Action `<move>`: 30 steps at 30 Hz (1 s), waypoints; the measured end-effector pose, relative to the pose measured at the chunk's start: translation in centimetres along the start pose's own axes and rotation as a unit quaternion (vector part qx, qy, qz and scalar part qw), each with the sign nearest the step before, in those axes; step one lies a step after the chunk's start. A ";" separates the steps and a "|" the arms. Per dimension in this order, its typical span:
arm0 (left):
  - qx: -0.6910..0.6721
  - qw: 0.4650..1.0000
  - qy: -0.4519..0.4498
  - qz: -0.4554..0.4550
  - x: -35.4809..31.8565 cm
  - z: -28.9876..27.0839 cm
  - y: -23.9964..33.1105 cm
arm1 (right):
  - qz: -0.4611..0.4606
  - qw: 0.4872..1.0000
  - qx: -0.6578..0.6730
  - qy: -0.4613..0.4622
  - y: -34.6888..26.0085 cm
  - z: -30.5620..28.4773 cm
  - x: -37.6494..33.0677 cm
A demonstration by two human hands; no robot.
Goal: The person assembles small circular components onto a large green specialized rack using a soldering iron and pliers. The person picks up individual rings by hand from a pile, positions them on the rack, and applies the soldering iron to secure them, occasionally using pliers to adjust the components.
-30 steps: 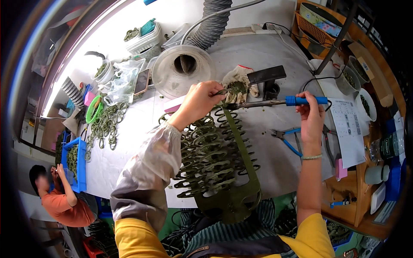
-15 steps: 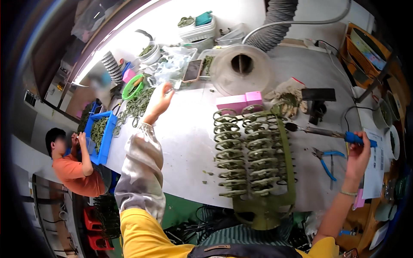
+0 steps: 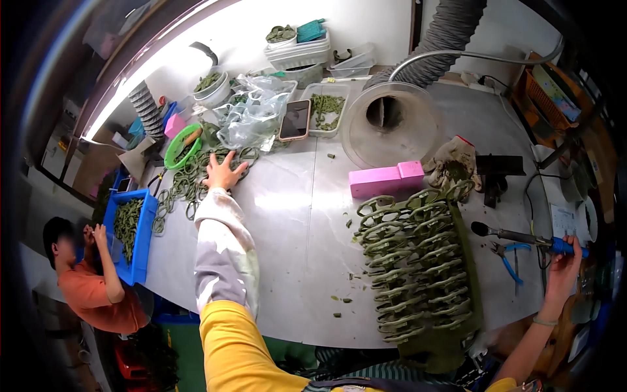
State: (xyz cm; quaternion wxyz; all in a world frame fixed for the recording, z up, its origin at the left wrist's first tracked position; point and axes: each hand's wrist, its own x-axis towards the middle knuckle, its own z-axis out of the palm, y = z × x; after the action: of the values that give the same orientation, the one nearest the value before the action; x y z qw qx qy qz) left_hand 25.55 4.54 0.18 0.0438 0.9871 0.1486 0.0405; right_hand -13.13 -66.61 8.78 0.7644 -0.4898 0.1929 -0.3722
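Note:
My left hand [image 3: 224, 173] lies with fingers spread on the near side of a pile of green ring-shaped pieces [image 3: 185, 185], touching or just above them. Its arm wears a pale sleeve. At the right, my right hand [image 3: 565, 256] grips the blue handle of a soldering iron [image 3: 516, 236], whose dark, rounded tip points left. Between tip and table front stands a green rack [image 3: 471, 287] bearing several rows of green ring-like pieces [image 3: 418, 268], tilted toward me. A pink block [image 3: 385, 179] sits just behind the rack.
Behind the pile are a green basket [image 3: 171, 157], a plastic bag [image 3: 251, 121], a phone [image 3: 295, 119] and a clear tray [image 3: 326, 104]. A clear hood [image 3: 418, 140] joins a grey duct. Gloves [image 3: 450, 160] and pliers [image 3: 504, 258] lie right. A co-worker [image 3: 98, 287] sits left beside a blue bin [image 3: 140, 248].
My left hand has come down onto the ring pile and its fingers have spread. The view has shifted, and the rack appears turned. My right hand still holds the soldering iron.

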 end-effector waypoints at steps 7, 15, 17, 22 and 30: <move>-0.030 0.987 -0.002 0.156 -6.1 -0.6 -1.2 | 0.009 1.000 0.016 -0.012 0.2 0.0 0.7; -0.124 0.948 -0.164 0.244 -11.6 -5.5 1.7 | 0.016 0.999 0.004 -0.032 -0.5 -1.4 0.9; -0.141 0.962 -0.089 0.218 -6.1 -2.7 2.3 | 0.028 0.998 0.000 -0.058 -1.2 -1.7 0.7; -0.073 0.984 0.093 0.130 3.2 3.9 0.9 | -0.019 0.999 0.006 0.031 -0.7 1.2 -0.9; -0.064 0.964 0.041 0.255 -2.9 4.0 3.2 | -0.020 1.000 0.004 0.009 -1.5 0.2 -0.7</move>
State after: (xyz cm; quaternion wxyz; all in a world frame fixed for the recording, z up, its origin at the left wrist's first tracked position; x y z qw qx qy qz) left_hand 24.06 0.36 -3.65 0.0894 0.9849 -0.1093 0.1001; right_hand -14.04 -66.29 10.18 0.7572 -0.4871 0.1884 -0.3922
